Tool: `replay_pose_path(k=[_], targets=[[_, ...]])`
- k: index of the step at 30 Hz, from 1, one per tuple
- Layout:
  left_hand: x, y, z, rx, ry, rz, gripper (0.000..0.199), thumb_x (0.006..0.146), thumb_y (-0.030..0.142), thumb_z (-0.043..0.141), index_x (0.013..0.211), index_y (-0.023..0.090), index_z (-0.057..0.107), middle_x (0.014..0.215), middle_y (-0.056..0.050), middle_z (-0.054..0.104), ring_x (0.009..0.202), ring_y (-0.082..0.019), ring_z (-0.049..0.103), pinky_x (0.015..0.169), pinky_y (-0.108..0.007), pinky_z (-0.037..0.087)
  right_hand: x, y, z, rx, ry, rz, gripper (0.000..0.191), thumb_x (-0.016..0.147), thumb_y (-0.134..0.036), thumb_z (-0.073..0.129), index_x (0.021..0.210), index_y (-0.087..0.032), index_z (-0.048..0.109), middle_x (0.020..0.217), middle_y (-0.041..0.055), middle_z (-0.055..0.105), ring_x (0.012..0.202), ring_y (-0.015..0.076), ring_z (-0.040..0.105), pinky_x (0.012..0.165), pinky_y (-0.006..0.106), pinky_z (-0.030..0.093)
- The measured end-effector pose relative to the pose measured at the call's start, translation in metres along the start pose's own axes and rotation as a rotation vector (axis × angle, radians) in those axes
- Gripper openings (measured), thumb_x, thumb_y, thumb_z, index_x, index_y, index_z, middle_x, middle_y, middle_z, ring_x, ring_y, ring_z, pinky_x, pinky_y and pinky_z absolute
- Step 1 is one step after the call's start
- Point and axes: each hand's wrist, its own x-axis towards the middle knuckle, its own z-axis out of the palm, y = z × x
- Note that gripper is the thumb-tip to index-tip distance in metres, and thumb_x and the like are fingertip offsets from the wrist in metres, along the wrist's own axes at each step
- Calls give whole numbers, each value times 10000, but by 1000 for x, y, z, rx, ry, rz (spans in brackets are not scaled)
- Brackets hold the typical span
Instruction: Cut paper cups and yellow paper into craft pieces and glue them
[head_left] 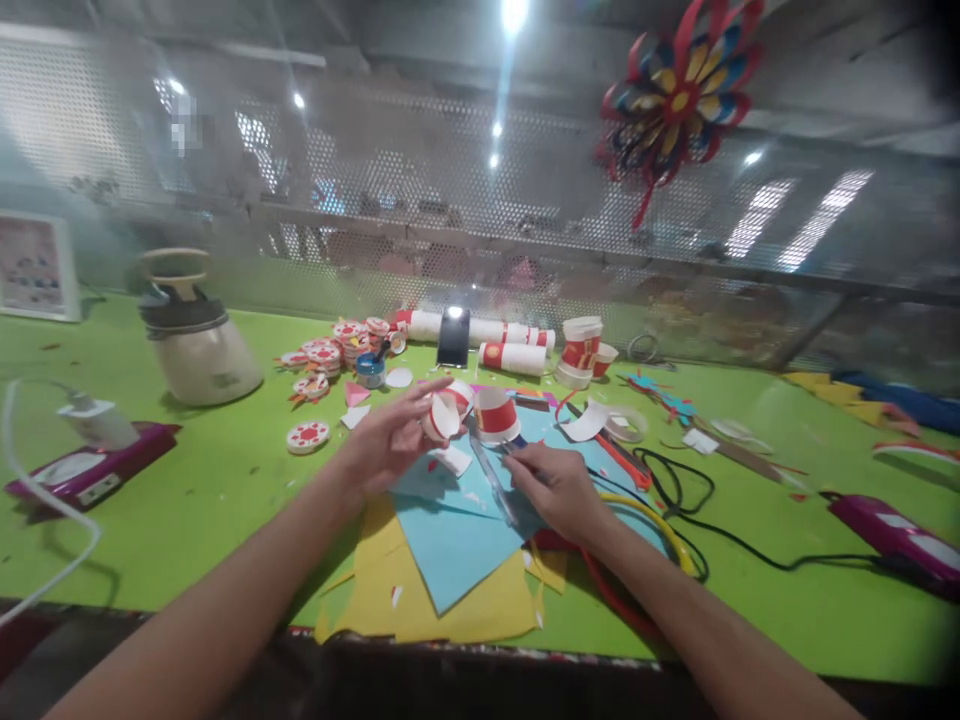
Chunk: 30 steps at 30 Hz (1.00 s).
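My left hand [386, 440] is left of the middle, its fingers partly stretched out. It pinches a cut piece of red and white paper cup [441, 418]. My right hand [559, 490] has its thumb and fingers pressed together around a small dark item, too blurred to name. Just beyond those fingertips stands an upside-down red and white paper cup [496, 416]. Between the hands, a long thin grey strip [491, 475] lies slantwise on a sheet of blue paper [442, 540]. Under that sheet is yellow paper [367, 590]. A white scrap [452, 460] rests near my left fingers.
At the back are stacked paper cups [514, 358], a phone [454, 337] and a blue jar [370, 370]. Decorated discs [307, 436] lie to the left, near a purple power strip [97, 475]. Black cables [757, 550] and an orange-handled tool [624, 460] are at right.
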Motion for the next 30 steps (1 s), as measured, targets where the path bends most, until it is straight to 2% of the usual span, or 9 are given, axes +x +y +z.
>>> replay_pose_path(k=[5,8,13,17,22,25,28,30], targets=[[-1,-5,3,39,-32,-23,262,835,260,624,1055,125,663,1035,-140,693,860,-209,686,663,-251,544,2,-8,-3,22,21,-30,290,962,-276,499,725,-157,617,630,-16,614,580,114,573,594,258,462],[-3,-6,7,70,-54,-46,244,830,277,644,1031,142,672,1063,-141,689,905,-226,685,728,-276,543,2,-13,-5,43,32,-36,278,942,-231,489,705,-173,620,629,10,628,587,132,578,590,257,448],[-8,-8,15,121,-52,-24,323,755,240,720,1065,163,677,1081,-137,684,898,-219,669,754,-292,528,2,-12,-5,59,73,3,259,928,-231,493,709,-188,623,635,26,638,590,153,586,589,261,441],[-9,-10,18,197,-51,-17,356,715,230,763,1061,220,679,1110,-98,664,895,-226,674,780,-324,525,2,-6,-2,63,95,35,227,925,-231,506,747,-186,640,661,26,655,607,154,601,617,260,454],[-8,-11,16,254,33,5,339,735,254,758,1061,219,674,949,-72,666,793,-196,656,679,-304,521,0,-3,-2,63,85,68,206,922,-243,517,791,-185,665,688,33,675,627,162,607,630,273,456],[-6,-8,13,277,53,40,348,759,282,736,1088,198,660,961,-82,658,745,-172,623,631,-287,511,0,-3,-3,71,75,79,199,919,-258,523,808,-182,670,709,41,681,640,167,607,635,281,458],[-4,-7,11,434,52,63,432,724,291,762,1125,189,641,984,-91,659,783,-184,617,621,-277,498,1,-4,-2,73,58,68,235,925,-262,510,759,-185,658,671,35,665,613,163,597,621,280,456],[-3,-9,10,593,67,104,490,677,283,794,1131,190,636,1012,-97,661,842,-205,621,669,-293,500,1,-4,-2,64,56,57,246,927,-261,507,743,-188,653,659,34,660,602,162,593,609,278,452]])
